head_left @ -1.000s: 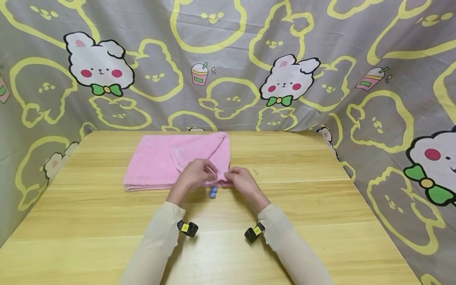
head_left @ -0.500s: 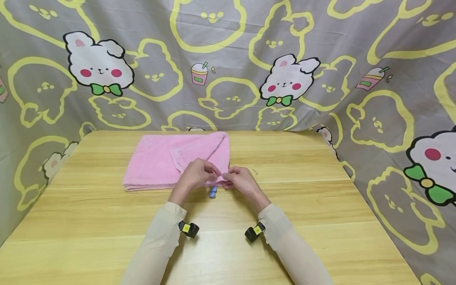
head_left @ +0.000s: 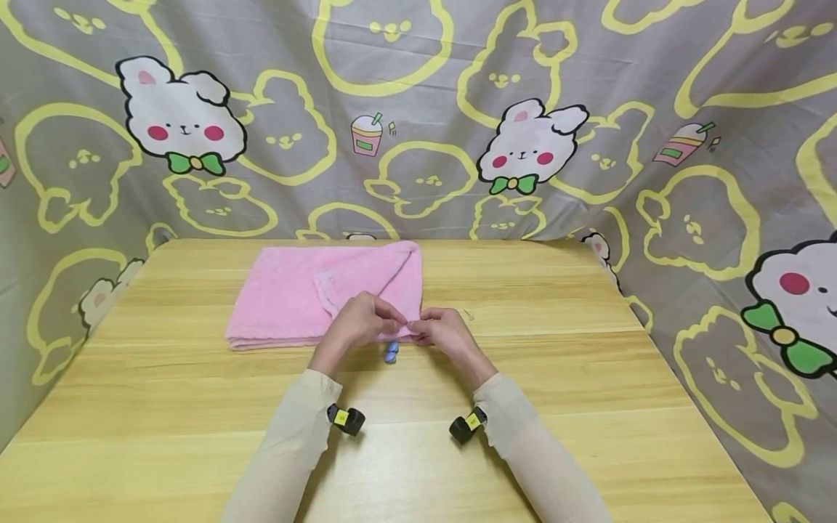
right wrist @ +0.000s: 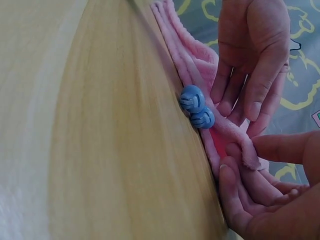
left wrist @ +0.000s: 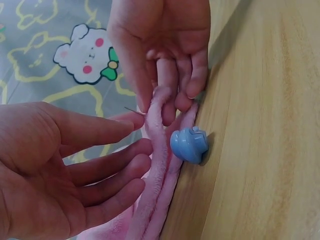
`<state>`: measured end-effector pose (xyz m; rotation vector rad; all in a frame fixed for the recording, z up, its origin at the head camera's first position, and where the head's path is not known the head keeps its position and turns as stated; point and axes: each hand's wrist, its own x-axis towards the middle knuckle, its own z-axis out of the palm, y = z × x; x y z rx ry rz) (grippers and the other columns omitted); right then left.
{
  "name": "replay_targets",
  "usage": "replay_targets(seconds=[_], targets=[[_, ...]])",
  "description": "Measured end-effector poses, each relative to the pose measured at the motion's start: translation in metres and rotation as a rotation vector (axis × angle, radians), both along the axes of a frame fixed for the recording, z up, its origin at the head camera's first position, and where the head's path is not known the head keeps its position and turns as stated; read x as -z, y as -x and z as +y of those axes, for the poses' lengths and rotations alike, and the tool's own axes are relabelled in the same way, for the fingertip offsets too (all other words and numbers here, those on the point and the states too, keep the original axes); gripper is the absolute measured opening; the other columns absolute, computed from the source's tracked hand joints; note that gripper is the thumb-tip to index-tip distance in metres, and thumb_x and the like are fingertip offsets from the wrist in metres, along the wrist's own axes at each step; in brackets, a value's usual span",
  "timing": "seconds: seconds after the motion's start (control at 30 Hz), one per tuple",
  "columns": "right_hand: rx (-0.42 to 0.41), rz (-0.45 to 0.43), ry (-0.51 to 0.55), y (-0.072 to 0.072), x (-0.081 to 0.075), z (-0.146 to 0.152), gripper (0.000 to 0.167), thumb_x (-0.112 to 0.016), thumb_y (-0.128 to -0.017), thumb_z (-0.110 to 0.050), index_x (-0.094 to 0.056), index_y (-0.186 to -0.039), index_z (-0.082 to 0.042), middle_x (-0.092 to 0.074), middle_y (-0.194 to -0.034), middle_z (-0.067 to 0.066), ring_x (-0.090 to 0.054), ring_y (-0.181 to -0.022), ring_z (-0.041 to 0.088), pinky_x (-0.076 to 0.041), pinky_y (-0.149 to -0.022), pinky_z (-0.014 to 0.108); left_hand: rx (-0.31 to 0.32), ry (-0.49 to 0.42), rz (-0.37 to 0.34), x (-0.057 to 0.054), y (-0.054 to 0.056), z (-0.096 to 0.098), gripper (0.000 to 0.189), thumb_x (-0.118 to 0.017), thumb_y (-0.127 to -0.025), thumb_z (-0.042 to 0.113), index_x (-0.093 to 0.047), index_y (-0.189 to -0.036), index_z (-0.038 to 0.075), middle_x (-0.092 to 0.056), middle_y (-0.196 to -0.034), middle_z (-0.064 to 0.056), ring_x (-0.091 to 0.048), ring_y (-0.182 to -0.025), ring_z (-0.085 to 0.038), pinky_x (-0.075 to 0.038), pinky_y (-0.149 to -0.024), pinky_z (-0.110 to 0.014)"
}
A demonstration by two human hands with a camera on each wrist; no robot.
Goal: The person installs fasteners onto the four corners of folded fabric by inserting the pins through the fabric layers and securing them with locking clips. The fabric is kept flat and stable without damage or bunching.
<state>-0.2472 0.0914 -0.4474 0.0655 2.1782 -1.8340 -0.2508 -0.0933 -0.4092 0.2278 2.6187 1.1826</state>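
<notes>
A folded pink plush blanket [head_left: 281, 290] lies on the table, its near right corner between the two hands. My right hand [head_left: 446, 334] pinches the raised edge of that corner; in the right wrist view its fingers curl round the fabric [right wrist: 247, 150]. The left hand [head_left: 358, 319] is beside the same edge, thumb and forefinger pinching a thin metal pin [left wrist: 134, 110] that points at the cloth. How far the pin enters the fabric is hidden. Two blue rounded plastic pieces [right wrist: 192, 98] lie close together against the blanket's front edge.
A small thin pin-like item [head_left: 468, 314] lies on the wooden table [head_left: 556, 363] right of the blanket. A grey patterned curtain [head_left: 431, 73] surrounds the table at the back and sides. Both wrists carry black cameras [head_left: 350, 420].
The left fingertips have shifted slightly right, closer to the right hand's fingers. The pinched blanket corner has moved a little; the blue pieces stay in place.
</notes>
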Motion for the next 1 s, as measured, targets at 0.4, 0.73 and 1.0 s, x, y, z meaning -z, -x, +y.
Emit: replay_targets(seconds=[0.4,0.73,1.0], targets=[[-0.012,-0.006,0.015,0.000,0.000,0.001,0.018,-0.070,-0.089,-0.008,-0.070,-0.101,0.006,-0.074,-0.088,0.013,-0.068,-0.075,0.016,-0.059,-0.078,0.032,0.019,0.017,0.049,0.004,0.002,0.002,0.012,-0.073,-0.088,0.009,-0.082,-0.092,0.016,-0.079,-0.100,0.000,-0.063,-0.094,-0.019,-0.045,-0.085,-0.035],[-0.002,-0.014,0.010,0.002,0.002,0.000,0.017,-0.070,-0.090,-0.007,-0.070,-0.102,0.006,-0.073,-0.085,0.010,-0.067,-0.073,0.015,-0.059,-0.076,0.030,0.024,0.041,0.045,0.003,0.002,0.000,0.003,-0.076,-0.087,0.013,-0.079,-0.089,0.012,-0.078,-0.089,0.001,-0.064,-0.089,-0.019,-0.048,-0.088,-0.039],[-0.008,-0.003,0.027,0.001,0.001,0.001,0.017,-0.070,-0.090,-0.007,-0.070,-0.101,0.006,-0.074,-0.088,0.013,-0.068,-0.074,0.015,-0.059,-0.077,0.031,0.116,0.160,-0.028,-0.005,-0.002,-0.002,0.009,-0.078,-0.084,0.015,-0.071,-0.081,0.011,-0.069,-0.078,-0.001,-0.059,-0.077,-0.018,-0.046,-0.073,-0.031]])
